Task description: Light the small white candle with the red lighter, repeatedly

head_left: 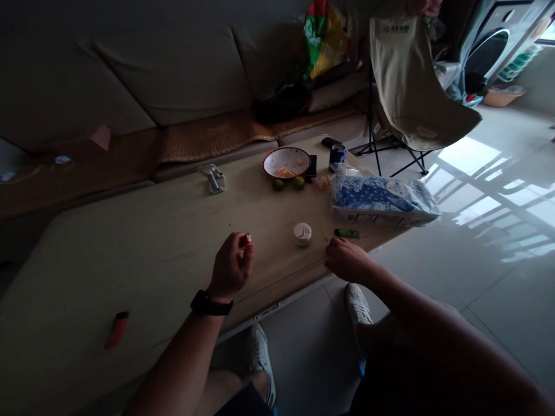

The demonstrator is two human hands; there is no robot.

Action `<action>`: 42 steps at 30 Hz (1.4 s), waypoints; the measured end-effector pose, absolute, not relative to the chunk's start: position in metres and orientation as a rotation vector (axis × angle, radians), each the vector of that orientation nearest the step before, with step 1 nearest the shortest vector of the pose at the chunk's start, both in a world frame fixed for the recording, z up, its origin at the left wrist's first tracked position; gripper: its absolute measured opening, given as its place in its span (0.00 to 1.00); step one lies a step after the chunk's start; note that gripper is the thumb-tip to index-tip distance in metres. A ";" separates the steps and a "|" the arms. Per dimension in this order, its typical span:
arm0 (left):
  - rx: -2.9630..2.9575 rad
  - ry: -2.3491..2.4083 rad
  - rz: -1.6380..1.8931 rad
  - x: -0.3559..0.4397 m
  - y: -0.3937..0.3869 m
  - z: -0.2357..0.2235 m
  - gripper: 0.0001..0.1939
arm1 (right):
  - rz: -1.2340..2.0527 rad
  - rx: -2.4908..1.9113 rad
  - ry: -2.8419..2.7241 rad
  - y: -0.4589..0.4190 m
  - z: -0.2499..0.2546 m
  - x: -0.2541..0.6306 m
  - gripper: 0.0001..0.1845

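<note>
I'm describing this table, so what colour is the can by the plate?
Blue, in the head view.

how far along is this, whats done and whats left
Apparently done: what looks like a red lighter is in the left hand. In progress: the right hand is low beside the green item; its grip is unclear. Possibly left: the white-topped jar, which neither hand touches.

Home living room, sofa (182, 69), low table (143, 242)
</note>
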State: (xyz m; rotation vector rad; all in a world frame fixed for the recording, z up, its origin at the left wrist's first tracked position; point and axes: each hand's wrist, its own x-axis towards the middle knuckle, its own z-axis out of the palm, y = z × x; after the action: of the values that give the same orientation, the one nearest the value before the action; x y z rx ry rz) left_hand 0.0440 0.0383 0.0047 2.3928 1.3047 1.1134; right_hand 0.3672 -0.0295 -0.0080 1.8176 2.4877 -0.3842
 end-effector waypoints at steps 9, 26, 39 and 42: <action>2.604 1.324 0.955 0.077 0.041 0.013 0.11 | -0.362 1.778 2.458 -0.030 0.002 0.363 0.11; 2.800 1.331 0.781 0.138 0.055 0.010 0.09 | -0.386 1.830 2.492 -0.031 -0.006 0.368 0.10; 2.821 1.287 0.753 0.140 0.054 0.011 0.13 | -0.378 1.822 2.487 -0.031 -0.004 0.367 0.13; 2.825 1.292 0.768 0.141 0.054 0.010 0.11 | -0.382 1.820 2.478 -0.032 -0.003 0.367 0.13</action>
State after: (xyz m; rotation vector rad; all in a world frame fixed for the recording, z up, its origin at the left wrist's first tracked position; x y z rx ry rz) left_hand 0.1408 0.0542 0.0099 2.8252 1.2917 0.7680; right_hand 0.3668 -0.0320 -0.0033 1.8197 2.4780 -0.3820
